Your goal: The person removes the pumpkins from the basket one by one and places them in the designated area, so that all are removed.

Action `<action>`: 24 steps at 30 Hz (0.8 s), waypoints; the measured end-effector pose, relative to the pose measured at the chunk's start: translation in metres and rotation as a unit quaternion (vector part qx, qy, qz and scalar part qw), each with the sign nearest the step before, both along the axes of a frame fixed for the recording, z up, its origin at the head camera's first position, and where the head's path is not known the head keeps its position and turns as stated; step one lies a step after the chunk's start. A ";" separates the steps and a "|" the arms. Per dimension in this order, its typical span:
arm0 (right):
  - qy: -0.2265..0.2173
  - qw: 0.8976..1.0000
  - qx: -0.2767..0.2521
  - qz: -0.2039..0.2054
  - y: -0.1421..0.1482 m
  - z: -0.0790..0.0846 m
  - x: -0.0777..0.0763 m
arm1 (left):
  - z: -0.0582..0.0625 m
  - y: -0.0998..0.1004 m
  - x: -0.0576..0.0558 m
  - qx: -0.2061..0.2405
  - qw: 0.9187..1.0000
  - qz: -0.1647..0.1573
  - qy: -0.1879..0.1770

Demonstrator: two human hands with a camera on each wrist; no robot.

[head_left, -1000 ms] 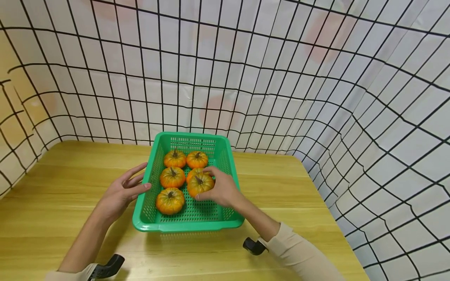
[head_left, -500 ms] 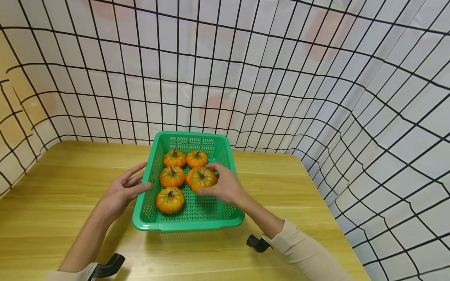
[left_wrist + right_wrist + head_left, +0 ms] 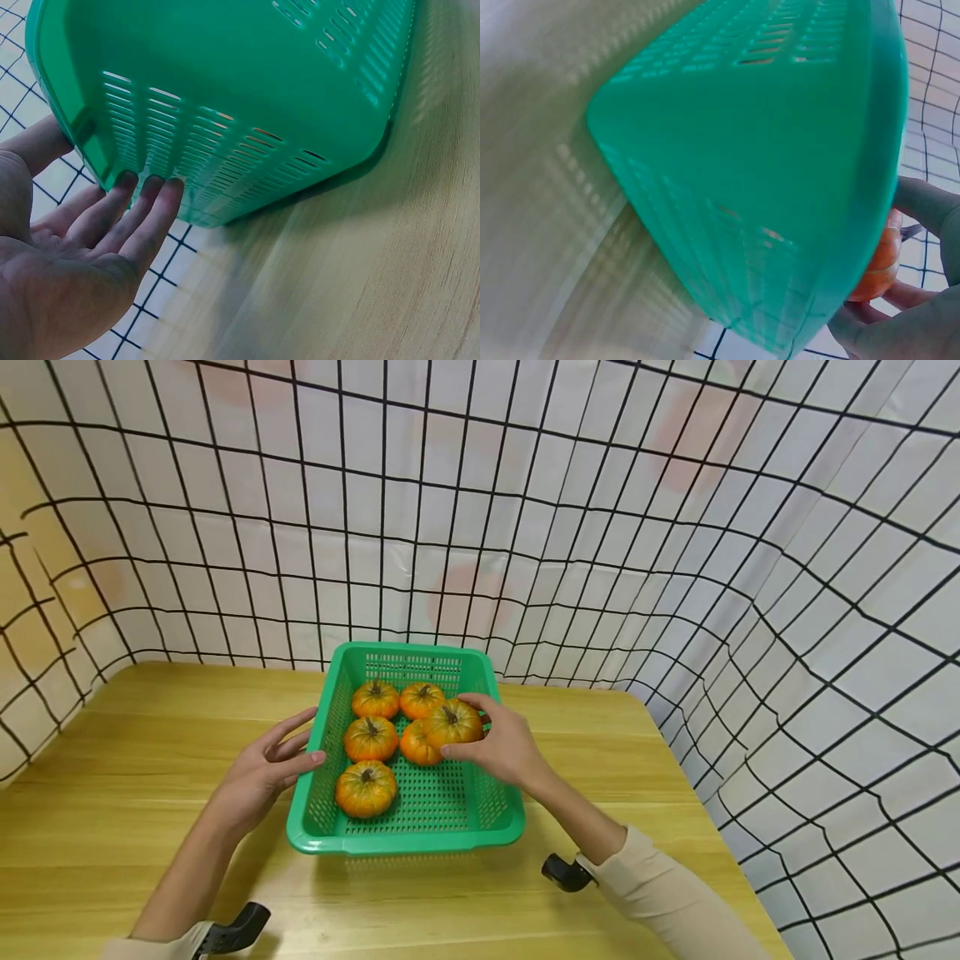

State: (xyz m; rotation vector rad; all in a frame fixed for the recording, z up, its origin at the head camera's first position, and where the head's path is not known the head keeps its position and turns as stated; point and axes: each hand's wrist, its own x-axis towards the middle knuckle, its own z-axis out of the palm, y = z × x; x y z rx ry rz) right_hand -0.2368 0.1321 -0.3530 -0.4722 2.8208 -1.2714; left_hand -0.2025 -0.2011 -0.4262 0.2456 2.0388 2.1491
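Observation:
A green plastic basket point(image 3: 408, 843) with slotted walls holds several small orange pumpkins. My right hand point(image 3: 512, 747) grips one pumpkin point(image 3: 454, 723) between thumb and fingers, above the basket's right half. That pumpkin partly covers another pumpkin point(image 3: 417, 747) below it. In the right wrist view, the held pumpkin point(image 3: 883, 262) shows past the basket's rim. My left hand point(image 3: 251, 781) holds the basket's left side, its thumb over the rim. From the left wrist view, its fingertips point(image 3: 154, 187) press on the outer slotted wall.
Three pumpkins line the basket's left side, the nearest pumpkin point(image 3: 365, 789) at the front; one more pumpkin point(image 3: 422, 697) sits at the back right. A wooden table point(image 3: 600, 760) bears the basket. Behind it stands a black wire grid point(image 3: 382, 539) before a pale sheet.
My right hand has moved the pumpkin to the right and away from me, uncovering more of the pumpkin beneath. The left hand and basket have stayed in place.

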 end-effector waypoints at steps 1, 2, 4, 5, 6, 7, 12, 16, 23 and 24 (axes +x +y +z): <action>0.001 1.000 0.002 -0.002 0.002 0.001 0.000 | 0.000 0.000 0.000 -0.001 1.000 0.000 0.001; 0.003 1.000 0.006 -0.004 0.003 0.002 -0.001 | 0.000 0.000 0.000 -0.001 1.000 0.000 0.002; 0.006 1.000 0.008 -0.007 0.007 0.004 -0.001 | 0.000 0.001 0.000 -0.003 1.000 0.000 0.004; 0.008 1.000 0.010 -0.009 0.009 0.004 -0.002 | 0.000 0.001 0.000 -0.003 1.000 0.000 0.004; 0.011 1.000 0.011 -0.011 0.011 0.005 -0.002 | 0.000 0.001 0.000 -0.004 1.000 0.000 0.005; 0.012 1.000 0.013 -0.013 0.013 0.006 -0.002 | 0.000 0.001 0.000 -0.004 1.000 0.000 0.006; 0.017 1.000 0.006 -0.023 0.023 0.009 -0.004 | 0.000 0.000 0.000 -0.005 1.000 0.002 0.004; 0.023 0.999 -0.002 -0.036 0.032 0.011 -0.005 | 0.000 0.001 0.000 -0.010 1.000 0.005 0.000; 0.030 0.997 0.003 -0.066 0.044 0.014 -0.011 | 0.001 0.001 0.001 -0.026 1.000 0.013 -0.004; 0.032 0.997 0.005 -0.071 0.046 0.015 -0.011 | 0.001 0.001 0.001 -0.028 1.000 0.014 -0.003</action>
